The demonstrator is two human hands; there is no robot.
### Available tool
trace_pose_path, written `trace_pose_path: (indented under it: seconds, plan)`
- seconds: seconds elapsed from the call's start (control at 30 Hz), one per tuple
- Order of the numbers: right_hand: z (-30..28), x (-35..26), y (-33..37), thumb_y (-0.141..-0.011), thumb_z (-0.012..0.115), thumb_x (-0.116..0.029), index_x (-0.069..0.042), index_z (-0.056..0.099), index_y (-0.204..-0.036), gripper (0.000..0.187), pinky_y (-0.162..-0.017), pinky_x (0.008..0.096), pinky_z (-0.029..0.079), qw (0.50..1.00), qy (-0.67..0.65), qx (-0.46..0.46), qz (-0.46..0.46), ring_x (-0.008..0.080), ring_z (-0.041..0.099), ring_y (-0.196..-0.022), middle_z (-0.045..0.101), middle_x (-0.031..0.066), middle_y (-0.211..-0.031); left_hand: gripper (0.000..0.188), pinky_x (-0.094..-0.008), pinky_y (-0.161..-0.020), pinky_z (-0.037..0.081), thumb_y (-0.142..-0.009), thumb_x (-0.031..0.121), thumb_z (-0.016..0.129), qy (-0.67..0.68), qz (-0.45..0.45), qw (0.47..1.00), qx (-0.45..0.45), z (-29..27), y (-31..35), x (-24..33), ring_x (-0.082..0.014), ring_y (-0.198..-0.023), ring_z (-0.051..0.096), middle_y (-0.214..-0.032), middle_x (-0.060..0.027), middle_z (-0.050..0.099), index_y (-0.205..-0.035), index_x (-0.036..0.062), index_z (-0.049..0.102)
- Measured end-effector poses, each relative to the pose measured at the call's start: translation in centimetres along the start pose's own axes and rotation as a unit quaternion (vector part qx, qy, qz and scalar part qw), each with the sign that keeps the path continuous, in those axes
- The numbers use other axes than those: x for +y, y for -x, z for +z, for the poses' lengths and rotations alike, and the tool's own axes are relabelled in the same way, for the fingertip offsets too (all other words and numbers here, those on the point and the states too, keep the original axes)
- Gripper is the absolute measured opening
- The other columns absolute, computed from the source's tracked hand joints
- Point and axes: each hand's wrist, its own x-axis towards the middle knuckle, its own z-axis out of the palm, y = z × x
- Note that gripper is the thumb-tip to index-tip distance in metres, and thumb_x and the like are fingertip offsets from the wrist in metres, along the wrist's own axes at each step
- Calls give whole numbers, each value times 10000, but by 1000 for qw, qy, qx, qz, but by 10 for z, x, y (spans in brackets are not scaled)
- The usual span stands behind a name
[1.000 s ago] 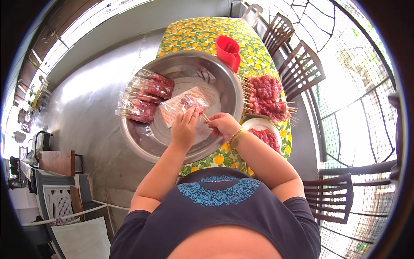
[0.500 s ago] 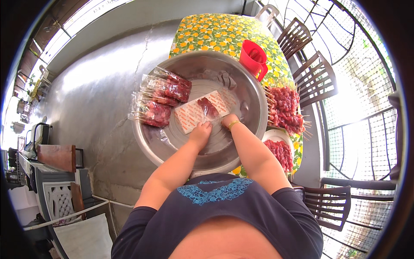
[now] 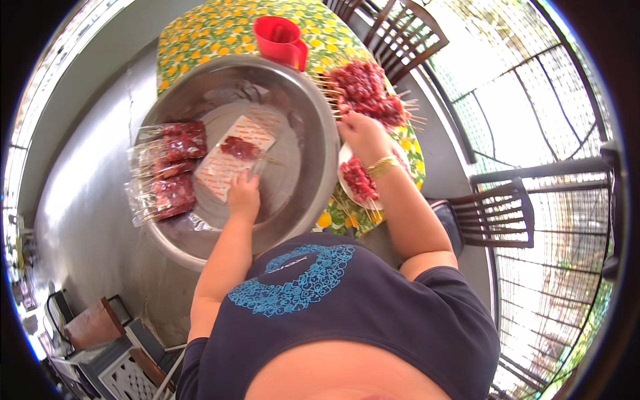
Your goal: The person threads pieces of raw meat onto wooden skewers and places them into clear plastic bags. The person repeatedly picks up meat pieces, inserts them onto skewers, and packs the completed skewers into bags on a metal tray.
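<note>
Inside a wide metal basin (image 3: 175,239) lies a stack of clear plastic bags with orange print (image 3: 217,175), with a small portion of skewered red meat (image 3: 241,148) on top. My left hand (image 3: 244,195) rests at the near edge of this stack, fingers apart. Over to the right, my right hand (image 3: 365,137) is at a pile of raw meat skewers (image 3: 363,87), its fingers closed at the stick ends on the pile's near left side. A white plate (image 3: 345,155) with more meat skewers (image 3: 359,179) sits just below my right wrist.
Several bagged bundles of meat skewers (image 3: 175,193) lie along the basin's left side, sticks over the rim. A red pitcher (image 3: 277,43) stands behind the basin on the yellow-patterned tablecloth (image 3: 200,37). Dark wooden chairs (image 3: 403,40) line the right side, by a barred, meshed opening.
My right hand has left the basin and moved right to the skewer pile. My left hand stays by the bag stack, fingers now more spread. The whole view has shifted and turned.
</note>
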Motion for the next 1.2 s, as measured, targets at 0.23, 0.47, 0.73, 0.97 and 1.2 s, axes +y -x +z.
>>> trace_pose_path:
  seconds: [0.23, 0.47, 0.73, 0.97, 1.2]
  plan:
    - [-62, 174, 126, -871, 651, -302, -97, 776, -970, 259, -860, 454, 549, 938, 221, -133, 230, 357, 699, -922, 722, 200, -937, 341, -463, -889, 541, -786, 24, 633, -4, 22, 1000, 10, 2, -1, 4, -358, -1129, 566, -1254, -131, 610, -1107, 110, 708]
    - [-25, 178, 184, -827, 755, -247, -67, 734, -902, 196, -838, 457, 541, 961, 104, -29, 255, 361, 685, -933, 721, 172, -927, 201, -449, -839, 540, -795, 2, 592, 2, 52, 998, 29, -4, -1, 9, -340, -1043, 574, -1051, -106, 603, -963, 75, 674]
    - [-46, 195, 163, -793, 779, -250, -43, 755, -875, 224, -748, 420, 552, 958, -40, 18, 283, 335, 706, -770, 717, 180, -829, 132, -458, -820, 536, -796, 28, 604, -41, 36, 998, 17, -6, 4, 8, -344, -1031, 567, -1059, -103, 589, -902, 83, 661]
    - [-12, 197, 180, -844, 740, -310, -96, 753, -891, 220, -807, 431, 542, 971, 14, -9, 239, 357, 688, -873, 715, 178, -905, 183, -491, -847, 523, -827, 46, 609, -82, 34, 996, 26, 10, 2, -4, -391, -1047, 563, -1126, -156, 581, -1003, 68, 568]
    - [23, 187, 191, -869, 698, -290, -93, 712, -893, 199, -814, 450, 542, 964, 76, -21, 252, 363, 690, -870, 715, 170, -899, 334, -515, -875, 509, -859, 132, 680, -52, -56, 997, 11, 6, 3, -8, -422, -1063, 578, -1188, -195, 569, -1117, 34, 492]
